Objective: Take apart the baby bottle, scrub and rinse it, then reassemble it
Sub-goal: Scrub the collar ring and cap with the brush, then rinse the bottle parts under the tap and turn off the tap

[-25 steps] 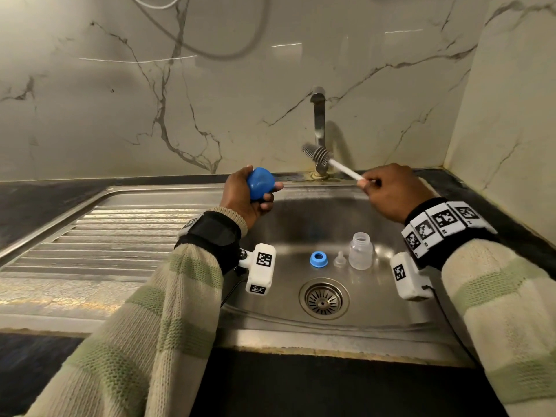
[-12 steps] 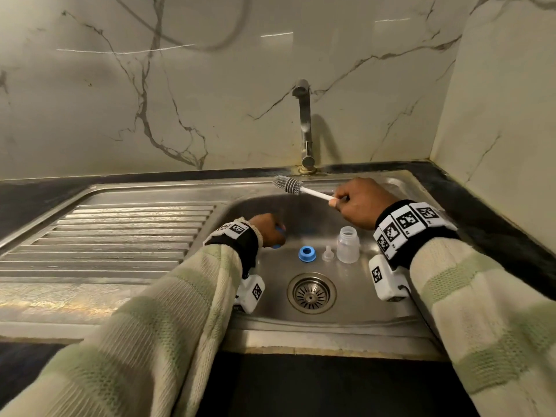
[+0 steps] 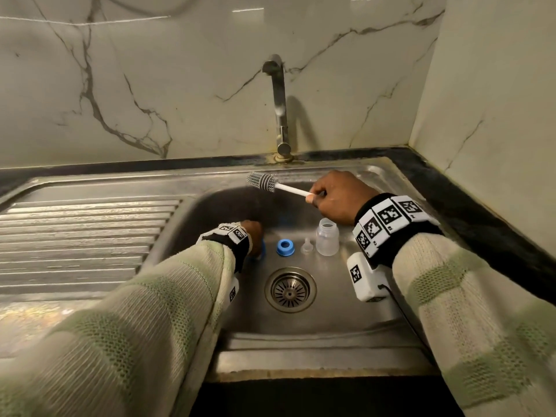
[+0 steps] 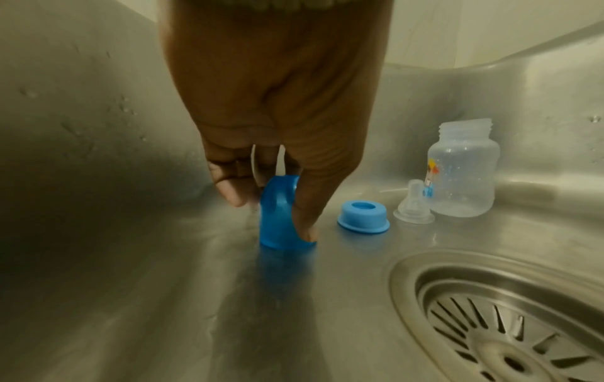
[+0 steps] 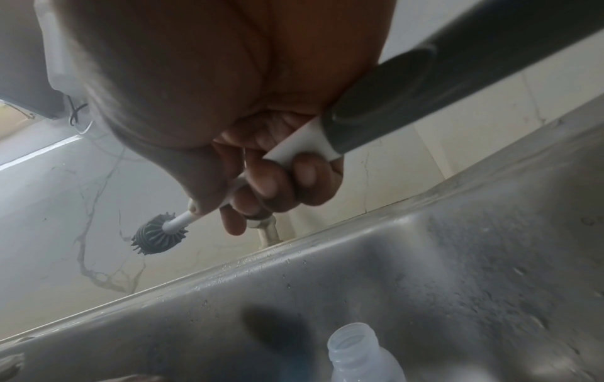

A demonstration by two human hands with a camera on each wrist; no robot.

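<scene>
My left hand (image 4: 278, 181) pinches the blue dome cap (image 4: 281, 219), which stands on the sink floor; in the head view the left hand (image 3: 251, 236) covers nearly all of the cap. To its right sit the blue collar ring (image 3: 285, 247) (image 4: 363, 216), the clear nipple (image 3: 307, 247) (image 4: 414, 206) and the open clear bottle (image 3: 327, 236) (image 4: 462, 178) (image 5: 359, 356), all upright in a row. My right hand (image 3: 334, 200) (image 5: 261, 181) grips the white handle of a bottle brush (image 3: 261, 182) (image 5: 160, 234) above the basin, grey bristle head pointing left.
The steel sink (image 3: 301, 338) has a round drain strainer (image 3: 290, 289) (image 4: 510, 336) in front of the parts. The faucet (image 3: 278, 106) rises behind the basin, with no water running. A ribbed drainboard (image 3: 78, 236) lies to the left; marble walls stand behind and right.
My left hand came down from chest height into the basin and stood the blue cap on the floor left of the ring. The right hand dropped slightly with the brush.
</scene>
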